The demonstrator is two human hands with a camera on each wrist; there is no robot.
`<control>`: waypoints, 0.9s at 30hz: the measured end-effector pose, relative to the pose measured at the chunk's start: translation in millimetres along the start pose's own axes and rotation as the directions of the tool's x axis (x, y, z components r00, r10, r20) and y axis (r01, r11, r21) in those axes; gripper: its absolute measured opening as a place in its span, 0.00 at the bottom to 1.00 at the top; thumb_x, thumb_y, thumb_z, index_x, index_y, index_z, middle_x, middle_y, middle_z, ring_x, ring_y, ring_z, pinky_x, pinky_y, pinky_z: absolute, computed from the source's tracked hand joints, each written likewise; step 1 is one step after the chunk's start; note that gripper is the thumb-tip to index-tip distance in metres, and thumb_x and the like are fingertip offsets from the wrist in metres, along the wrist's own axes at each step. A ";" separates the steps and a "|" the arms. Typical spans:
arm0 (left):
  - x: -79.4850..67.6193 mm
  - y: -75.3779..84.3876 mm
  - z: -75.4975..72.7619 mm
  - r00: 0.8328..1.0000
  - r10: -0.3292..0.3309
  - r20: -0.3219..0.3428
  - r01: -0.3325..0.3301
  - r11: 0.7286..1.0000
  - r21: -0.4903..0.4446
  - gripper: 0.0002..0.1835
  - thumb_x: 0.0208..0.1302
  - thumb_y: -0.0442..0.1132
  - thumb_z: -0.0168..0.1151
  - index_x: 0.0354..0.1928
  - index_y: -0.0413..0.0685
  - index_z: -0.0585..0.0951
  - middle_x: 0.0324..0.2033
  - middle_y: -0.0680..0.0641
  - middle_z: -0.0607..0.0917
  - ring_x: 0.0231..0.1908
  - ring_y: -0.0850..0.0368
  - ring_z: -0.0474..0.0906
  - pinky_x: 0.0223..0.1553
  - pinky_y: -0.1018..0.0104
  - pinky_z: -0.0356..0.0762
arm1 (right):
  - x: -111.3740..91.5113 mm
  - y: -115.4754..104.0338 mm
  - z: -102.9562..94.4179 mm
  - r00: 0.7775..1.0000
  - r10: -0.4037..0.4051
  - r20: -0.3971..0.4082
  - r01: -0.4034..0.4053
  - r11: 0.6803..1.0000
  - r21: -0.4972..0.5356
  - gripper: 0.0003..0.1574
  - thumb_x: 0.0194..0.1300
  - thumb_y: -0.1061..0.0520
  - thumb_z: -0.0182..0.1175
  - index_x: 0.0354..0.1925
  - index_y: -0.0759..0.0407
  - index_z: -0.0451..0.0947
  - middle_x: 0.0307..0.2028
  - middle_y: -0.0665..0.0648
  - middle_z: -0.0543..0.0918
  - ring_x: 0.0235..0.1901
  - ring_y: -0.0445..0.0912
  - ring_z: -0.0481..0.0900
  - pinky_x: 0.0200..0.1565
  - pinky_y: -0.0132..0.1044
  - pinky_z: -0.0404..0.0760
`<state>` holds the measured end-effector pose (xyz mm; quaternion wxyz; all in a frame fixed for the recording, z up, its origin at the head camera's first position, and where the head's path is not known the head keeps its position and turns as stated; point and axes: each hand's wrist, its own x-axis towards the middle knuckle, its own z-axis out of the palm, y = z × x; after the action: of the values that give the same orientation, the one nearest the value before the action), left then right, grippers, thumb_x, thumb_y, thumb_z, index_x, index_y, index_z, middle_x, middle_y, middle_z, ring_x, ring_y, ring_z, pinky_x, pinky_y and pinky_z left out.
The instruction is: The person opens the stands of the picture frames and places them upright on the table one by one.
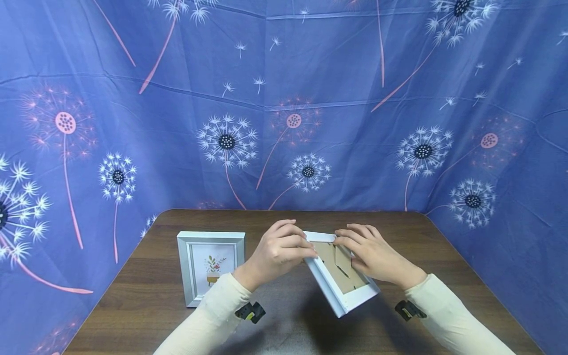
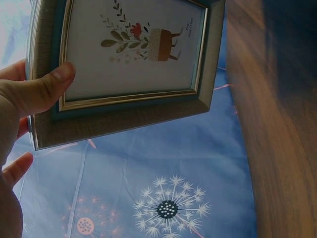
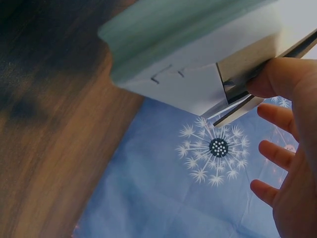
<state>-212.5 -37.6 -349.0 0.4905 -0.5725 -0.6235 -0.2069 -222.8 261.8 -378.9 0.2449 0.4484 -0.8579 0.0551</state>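
Note:
My left hand (image 1: 277, 251) grips one end of a picture frame (image 1: 361, 297), its thumb (image 2: 52, 87) on the front moulding. Held tilted over the table, the frame turns its tan backing board (image 1: 326, 259) toward the head camera. The left wrist view shows its front, with a print of a potted plant (image 2: 161, 44). At the back, my right hand (image 1: 377, 254) pinches the fold-out stand (image 3: 240, 111), which stands away from the board. Its thumb (image 3: 282, 77) lies against the stand, and the other fingers are spread.
A second picture frame (image 1: 187, 276) with a plant print stands upright on the wooden table (image 1: 137, 296), left of my left hand and partly behind that sleeve. Behind the table hangs a blue cloth (image 1: 355, 148) with dandelion patterns.

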 end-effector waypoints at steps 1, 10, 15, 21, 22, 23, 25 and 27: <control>0.2 0.0 -0.1 1.000 -0.002 0.000 0.002 1.000 -0.001 0.16 0.43 0.30 0.79 0.36 0.54 0.90 0.34 0.57 0.88 0.39 0.59 0.82 0.56 0.53 0.74 | 0.0 -0.2 -0.1 1.000 0.003 0.000 -0.003 1.000 0.001 0.35 0.47 0.65 0.64 0.57 0.50 0.75 0.61 0.58 0.77 0.61 0.60 0.68 0.57 0.61 0.63; 0.5 0.6 -0.6 1.000 -0.006 0.003 0.006 1.000 -0.010 0.16 0.44 0.30 0.79 0.37 0.53 0.90 0.34 0.57 0.88 0.39 0.59 0.82 0.56 0.54 0.74 | 0.4 -0.9 -0.9 1.000 0.007 0.001 -0.007 1.000 -0.013 0.34 0.48 0.65 0.62 0.57 0.51 0.75 0.60 0.57 0.77 0.59 0.59 0.70 0.57 0.58 0.64; 0.3 0.4 -1.6 1.000 -0.012 0.006 0.012 1.000 -0.008 0.16 0.43 0.30 0.79 0.37 0.53 0.90 0.34 0.57 0.88 0.39 0.59 0.81 0.56 0.54 0.74 | 1.4 -1.0 -2.2 1.000 0.013 0.004 -0.013 1.000 -0.012 0.34 0.48 0.64 0.63 0.57 0.50 0.75 0.60 0.57 0.77 0.60 0.59 0.70 0.57 0.58 0.64; 0.2 0.3 -2.2 1.000 -0.010 0.004 0.010 1.000 -0.005 0.16 0.43 0.29 0.79 0.37 0.53 0.90 0.34 0.57 0.88 0.39 0.59 0.81 0.55 0.54 0.75 | 2.2 -1.4 -3.4 1.000 0.016 0.002 -0.016 1.000 -0.024 0.33 0.48 0.64 0.63 0.56 0.50 0.75 0.60 0.57 0.78 0.59 0.59 0.71 0.56 0.58 0.65; 0.3 0.3 -2.2 1.000 -0.010 0.003 0.010 1.000 -0.006 0.16 0.43 0.29 0.79 0.37 0.53 0.90 0.34 0.57 0.88 0.39 0.59 0.81 0.55 0.54 0.75 | 2.4 -1.6 -3.7 1.000 0.016 0.001 -0.016 0.999 -0.028 0.33 0.48 0.64 0.63 0.56 0.51 0.75 0.59 0.57 0.78 0.59 0.59 0.71 0.56 0.58 0.66; 0.4 0.2 -2.3 1.000 -0.010 0.003 0.010 1.000 -0.006 0.16 0.43 0.29 0.79 0.37 0.53 0.90 0.34 0.57 0.88 0.39 0.59 0.81 0.55 0.55 0.75 | 2.6 -1.8 -4.0 1.000 0.015 0.000 -0.015 0.999 -0.032 0.33 0.48 0.64 0.63 0.56 0.51 0.75 0.59 0.57 0.78 0.59 0.59 0.71 0.55 0.58 0.66; 0.5 0.2 -2.3 1.000 -0.011 0.003 0.011 1.000 -0.008 0.16 0.43 0.29 0.79 0.37 0.53 0.90 0.34 0.57 0.88 0.39 0.59 0.81 0.56 0.55 0.74 | 2.9 -2.2 -4.8 1.000 0.013 -0.003 -0.013 0.999 -0.038 0.33 0.47 0.63 0.64 0.56 0.51 0.75 0.59 0.57 0.78 0.59 0.59 0.71 0.55 0.58 0.66; 0.7 0.1 -2.4 1.000 -0.012 0.004 0.012 1.000 -0.010 0.16 0.43 0.29 0.79 0.37 0.53 0.90 0.34 0.57 0.88 0.39 0.59 0.81 0.56 0.55 0.74 | 3.2 -2.4 -5.7 1.000 0.011 -0.005 -0.012 0.999 -0.046 0.34 0.47 0.63 0.64 0.56 0.51 0.75 0.59 0.57 0.78 0.58 0.59 0.72 0.55 0.58 0.66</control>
<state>-211.4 -39.2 -347.3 0.4851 -0.5715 -0.6269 -0.2121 -220.3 259.7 -372.8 0.2567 0.4376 -0.8609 0.0380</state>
